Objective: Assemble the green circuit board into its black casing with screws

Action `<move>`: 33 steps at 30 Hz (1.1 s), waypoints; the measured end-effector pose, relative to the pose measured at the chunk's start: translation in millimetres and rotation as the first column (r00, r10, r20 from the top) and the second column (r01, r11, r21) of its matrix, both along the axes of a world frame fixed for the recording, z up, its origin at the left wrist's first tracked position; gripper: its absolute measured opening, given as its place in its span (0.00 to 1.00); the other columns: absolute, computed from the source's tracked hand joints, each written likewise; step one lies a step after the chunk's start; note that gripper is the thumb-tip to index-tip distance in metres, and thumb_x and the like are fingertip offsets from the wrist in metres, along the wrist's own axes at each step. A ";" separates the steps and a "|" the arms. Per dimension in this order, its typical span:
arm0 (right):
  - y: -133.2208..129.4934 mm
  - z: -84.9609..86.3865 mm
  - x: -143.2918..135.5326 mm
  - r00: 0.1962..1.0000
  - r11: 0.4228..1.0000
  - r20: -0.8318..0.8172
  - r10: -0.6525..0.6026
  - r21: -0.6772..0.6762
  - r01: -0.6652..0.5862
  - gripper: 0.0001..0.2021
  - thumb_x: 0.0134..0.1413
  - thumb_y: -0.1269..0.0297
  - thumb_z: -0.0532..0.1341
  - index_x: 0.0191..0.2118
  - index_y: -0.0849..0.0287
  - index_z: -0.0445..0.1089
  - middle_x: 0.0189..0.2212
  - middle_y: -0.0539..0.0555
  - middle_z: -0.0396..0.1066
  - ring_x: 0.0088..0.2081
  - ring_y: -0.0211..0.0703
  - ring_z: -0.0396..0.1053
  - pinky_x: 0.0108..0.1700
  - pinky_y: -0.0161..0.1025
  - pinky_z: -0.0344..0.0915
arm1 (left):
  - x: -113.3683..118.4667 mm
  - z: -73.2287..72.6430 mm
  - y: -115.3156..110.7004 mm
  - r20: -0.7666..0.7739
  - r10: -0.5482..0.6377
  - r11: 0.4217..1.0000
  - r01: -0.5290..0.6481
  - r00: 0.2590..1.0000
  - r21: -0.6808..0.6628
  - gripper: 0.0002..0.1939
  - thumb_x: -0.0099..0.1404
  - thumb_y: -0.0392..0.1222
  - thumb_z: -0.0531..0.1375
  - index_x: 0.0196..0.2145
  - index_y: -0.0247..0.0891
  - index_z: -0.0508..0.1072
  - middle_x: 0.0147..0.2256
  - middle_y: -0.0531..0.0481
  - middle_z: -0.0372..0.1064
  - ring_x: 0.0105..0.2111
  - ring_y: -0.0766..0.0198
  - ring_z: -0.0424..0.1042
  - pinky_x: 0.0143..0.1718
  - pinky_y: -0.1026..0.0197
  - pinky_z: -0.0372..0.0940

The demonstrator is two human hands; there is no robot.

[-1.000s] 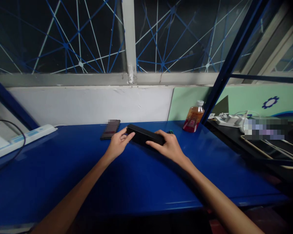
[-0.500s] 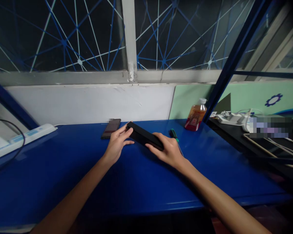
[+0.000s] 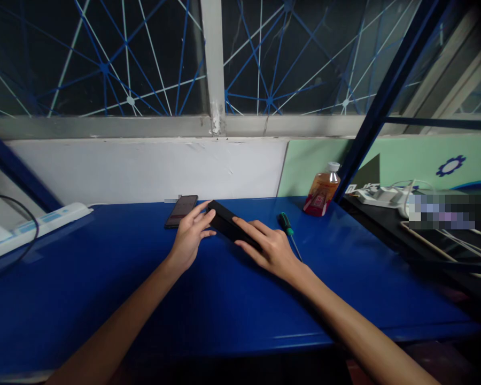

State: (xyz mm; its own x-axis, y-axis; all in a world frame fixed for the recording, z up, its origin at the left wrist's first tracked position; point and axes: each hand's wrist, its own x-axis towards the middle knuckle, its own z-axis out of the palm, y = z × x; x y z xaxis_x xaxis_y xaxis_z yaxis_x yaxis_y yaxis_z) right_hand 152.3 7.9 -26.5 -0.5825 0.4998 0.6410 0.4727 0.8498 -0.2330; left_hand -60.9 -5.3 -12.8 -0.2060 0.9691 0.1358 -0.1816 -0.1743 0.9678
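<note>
A long black box-shaped object [image 3: 228, 224] is held tilted above the blue tabletop [image 3: 224, 305], its far left end higher than its right end. My left hand [image 3: 188, 235] grips that left end between thumb and fingers. Around the right end is my right hand [image 3: 270, 248], with the index finger stretched along the top and the thumb on the near side. What kind of object it is I cannot make out. Just right of my right hand lies a screwdriver [image 3: 286, 224] with a green and black handle. Behind my left hand lies a phone [image 3: 182, 210].
A bottle of reddish drink [image 3: 323, 190] stands at the back right beside a blue metal post [image 3: 379, 115]. On the left is a white power strip [image 3: 36, 231] with a black cable. Cables and another power strip [image 3: 379, 197] lie on the dark surface at right.
My right hand has shifted slightly left along the black object, and its index finger now stretches further along the top. More of the screwdriver shows. My left hand keeps its grip.
</note>
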 end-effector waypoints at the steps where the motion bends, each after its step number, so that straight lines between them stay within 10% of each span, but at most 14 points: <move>1: -0.6 1.1 0.0 1.000 1.000 0.009 -0.003 0.001 0.003 0.25 0.65 0.59 0.53 0.65 0.54 0.55 0.46 0.57 0.71 0.39 0.44 0.74 0.39 0.41 0.73 | -0.3 -0.6 0.2 0.009 0.009 1.000 -0.009 1.000 0.005 0.24 0.56 0.45 0.67 0.50 0.41 0.73 0.39 0.45 0.72 0.36 0.59 0.71 0.31 0.62 0.68; 33: -0.8 -8.5 -3.7 0.979 0.996 -0.200 0.050 0.078 -0.035 0.23 0.60 0.62 0.59 0.60 0.56 0.60 0.49 0.56 0.73 0.48 0.44 0.73 0.48 0.42 0.71 | -5.6 4.0 -3.8 0.200 -0.019 0.995 0.038 0.980 -0.090 0.27 0.54 0.40 0.69 0.51 0.35 0.73 0.45 0.40 0.74 0.41 0.54 0.74 0.36 0.59 0.67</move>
State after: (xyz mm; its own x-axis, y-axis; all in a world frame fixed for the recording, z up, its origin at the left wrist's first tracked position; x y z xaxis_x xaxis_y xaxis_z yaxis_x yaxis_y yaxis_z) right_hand 148.6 7.1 -35.0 -0.4573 0.4248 0.7813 0.3856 0.8864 -0.2562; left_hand -66.5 -9.1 -8.8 -0.1918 0.9814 0.0037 -0.3756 -0.0769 0.9236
